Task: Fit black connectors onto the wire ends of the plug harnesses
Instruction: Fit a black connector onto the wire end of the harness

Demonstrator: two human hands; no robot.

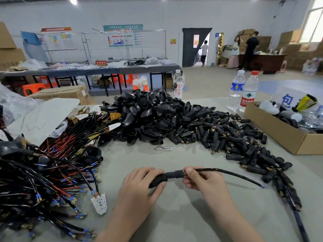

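**Both hands on one connector at the front of the bench**

We're looking down at the grey bench (174, 215), and both hands are busy at its near edge. Our left hand (139, 182) is wrapped around the thick end of a black connector (172, 175), fingers curled over the top and the thumb pressed underneath. Our right hand (202, 179) is pinched shut on the black wire (232, 174) right where it meets the connector's brass mouth, thumb and forefinger tight on it. The wire arcs off to the right and droops to the bench, ending in a small blue tip (263, 187) that lies free.

To the left, we've got a thick tangle of plug harnesses (43, 172), black and red wires with blue-sleeved brass terminals, and one white plug plate (99, 203) lying at its near edge. Straight ahead sits a mound of black plug shells (148, 116), and spilling from it to the right is a wide scatter of loose connectors (236, 140), the nearest of them just beside the trailing wire. A small bent metal clip (163, 148) lies alone between the piles. Further right is an open cardboard box (279, 135), with two water bottles (243, 91) standing behind it.
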